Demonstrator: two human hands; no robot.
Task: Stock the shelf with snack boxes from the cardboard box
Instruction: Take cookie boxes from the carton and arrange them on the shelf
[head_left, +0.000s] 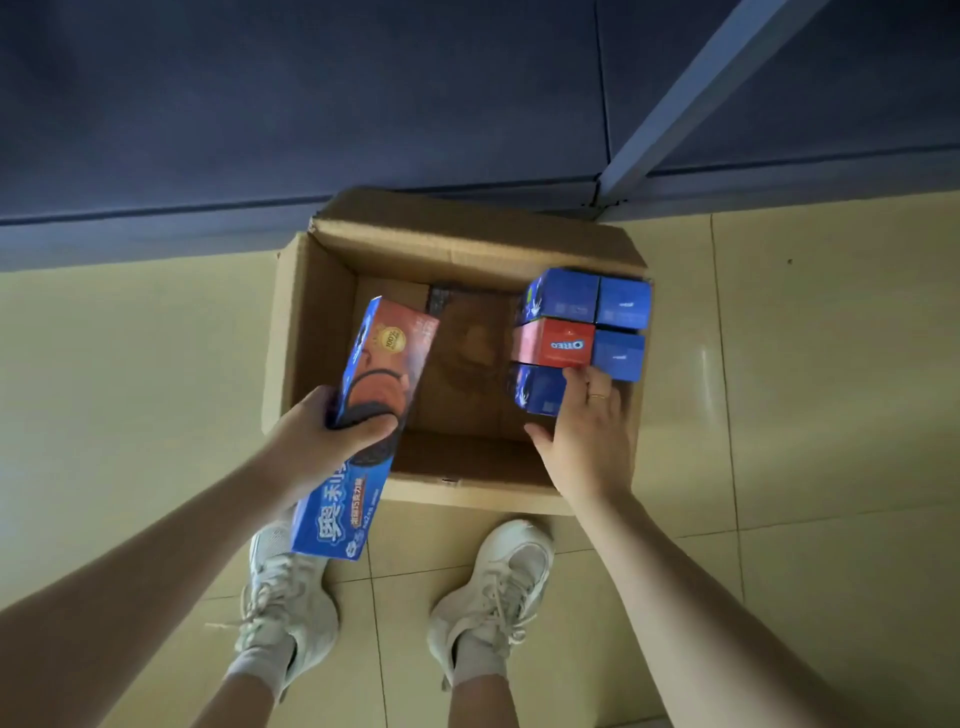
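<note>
An open cardboard box (332, 332) stands on the floor in front of my feet. My left hand (332, 431) grips a long blue and brown cookie box (363, 415) around its middle, tilted over the carton's left side. Several snack boxes stand on end at the carton's right side: a red one (556, 343) among blue ones (566, 299). My right hand (587, 431) reaches onto the nearest blue box (540, 389), fingers over its top, thumb spread; the grip is hidden. A brown box (467, 353) lies flat on the carton's bottom.
The dark blue bottom shelf (311, 104) lies beyond the carton, with a pale metal upright (701, 88) at the right. Beige floor tiles (130, 364) surround the carton. My two white shoes (488, 587) stand just behind it.
</note>
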